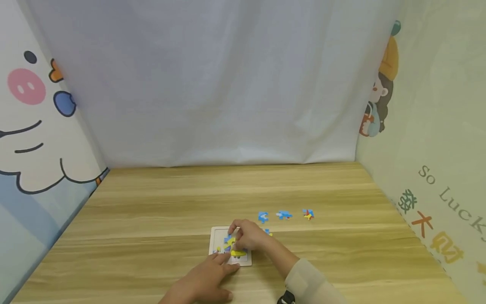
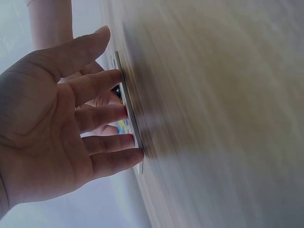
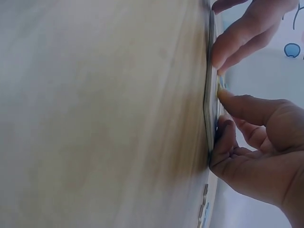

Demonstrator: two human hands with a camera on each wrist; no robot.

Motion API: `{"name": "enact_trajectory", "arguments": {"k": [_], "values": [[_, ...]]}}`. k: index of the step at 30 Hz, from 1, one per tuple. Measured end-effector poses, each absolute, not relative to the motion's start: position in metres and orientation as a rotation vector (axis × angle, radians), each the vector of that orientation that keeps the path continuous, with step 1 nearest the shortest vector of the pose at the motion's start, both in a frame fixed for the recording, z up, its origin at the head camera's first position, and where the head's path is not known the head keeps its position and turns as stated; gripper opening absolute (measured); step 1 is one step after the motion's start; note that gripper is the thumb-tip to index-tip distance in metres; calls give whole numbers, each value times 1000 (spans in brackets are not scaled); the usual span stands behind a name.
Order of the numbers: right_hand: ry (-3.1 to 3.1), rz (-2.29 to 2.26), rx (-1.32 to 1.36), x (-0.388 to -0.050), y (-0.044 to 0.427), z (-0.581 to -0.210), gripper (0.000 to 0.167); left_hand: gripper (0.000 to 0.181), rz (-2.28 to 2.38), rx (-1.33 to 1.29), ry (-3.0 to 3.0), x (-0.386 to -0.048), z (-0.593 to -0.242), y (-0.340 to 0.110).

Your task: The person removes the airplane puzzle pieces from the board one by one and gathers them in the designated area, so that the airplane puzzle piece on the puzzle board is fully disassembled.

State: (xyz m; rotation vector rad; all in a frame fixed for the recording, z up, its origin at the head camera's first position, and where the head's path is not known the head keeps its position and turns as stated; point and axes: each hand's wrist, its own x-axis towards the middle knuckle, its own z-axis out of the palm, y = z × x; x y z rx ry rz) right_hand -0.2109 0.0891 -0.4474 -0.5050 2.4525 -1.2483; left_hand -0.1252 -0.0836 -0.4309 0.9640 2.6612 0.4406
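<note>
A white puzzle board lies on the table with yellow and blue puzzle pieces in it. My left hand rests its fingertips on the board's near edge, fingers nearly straight; the left wrist view shows this hand palm on, touching the board's rim. Over the board's right part, my right hand pinches a yellow and blue piece between thumb and forefinger. The right wrist view shows the right hand with its thumb down at the board and its other fingers curled by the edge.
Beyond the board to the right lie loose pieces: a blue one, a blue and white one and a blue, red and yellow one. Another is partly behind my right hand. A pale curtain hangs behind the wooden table.
</note>
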Motion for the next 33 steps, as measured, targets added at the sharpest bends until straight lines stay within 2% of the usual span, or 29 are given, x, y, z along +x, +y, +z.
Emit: {"name": "enact_trajectory", "arguments": {"k": [10,33], "values": [[2353,-1509,-488,-211,92,-446,20,59,441,957,2679,-124,-431,-83],[2252,-1618,-469,-204,117,-438,21,69,414,949,2659,-122,-434,-83]]}}
